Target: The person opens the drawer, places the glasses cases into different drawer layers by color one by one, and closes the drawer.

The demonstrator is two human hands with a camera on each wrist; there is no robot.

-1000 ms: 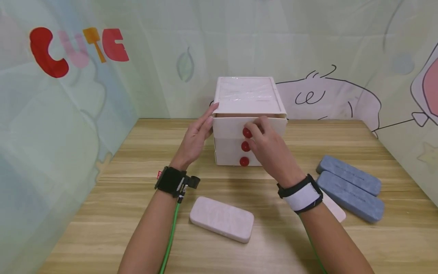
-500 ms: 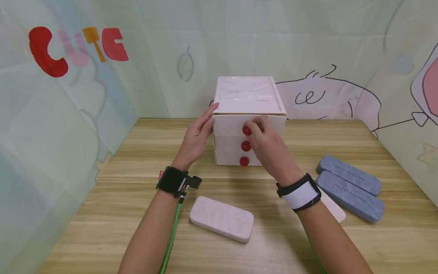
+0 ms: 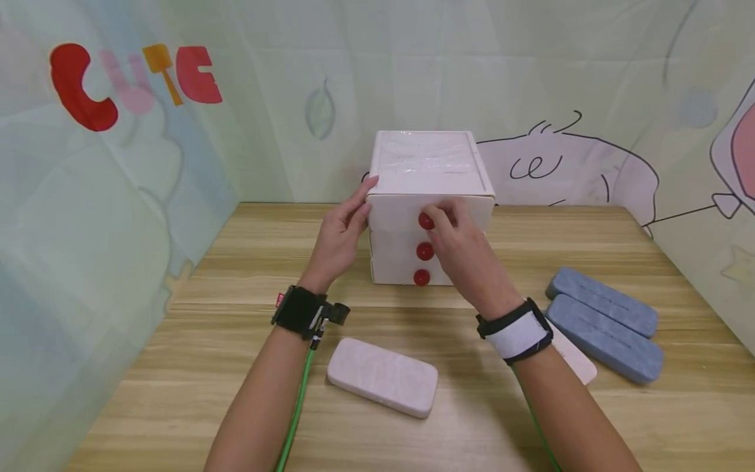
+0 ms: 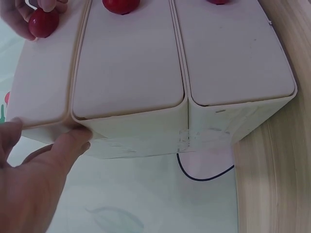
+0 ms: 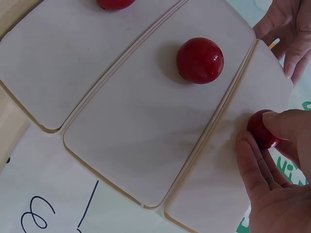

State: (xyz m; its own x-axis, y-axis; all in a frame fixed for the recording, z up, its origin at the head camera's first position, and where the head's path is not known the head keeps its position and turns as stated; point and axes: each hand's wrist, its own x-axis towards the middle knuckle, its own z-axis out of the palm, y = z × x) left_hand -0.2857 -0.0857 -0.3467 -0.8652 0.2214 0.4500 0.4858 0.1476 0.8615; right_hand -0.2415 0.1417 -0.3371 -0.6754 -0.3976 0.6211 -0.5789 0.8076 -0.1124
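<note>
A white three-drawer box (image 3: 429,157) stands at the back middle of the table, each drawer front bearing a round red knob. Thumb and fingers of my right hand (image 3: 472,255) pinch the top knob (image 5: 262,128); in the right wrist view the fingertips touch the drawer front beside it. My left hand (image 3: 336,242) presses against the box's upper left side with fairly straight fingers, also visible in the left wrist view. The top drawer front (image 3: 395,213) meets the lid's edge with only a thin line between. Below it are the middle knob (image 3: 425,251) and the bottom knob (image 3: 421,277).
A pale pink oblong case (image 3: 383,377) lies in front of the box. Two blue oblong cases (image 3: 607,337) lie side by side at the right, with another pale case (image 3: 572,357) partly hidden under my right forearm. Printed cloth walls (image 3: 283,98) enclose the wooden table (image 3: 236,275).
The top drawer has slid inward, and the gap under the lid has narrowed to a thin line. My right hand has moved slightly with the knob; the left stays at the box's side.
</note>
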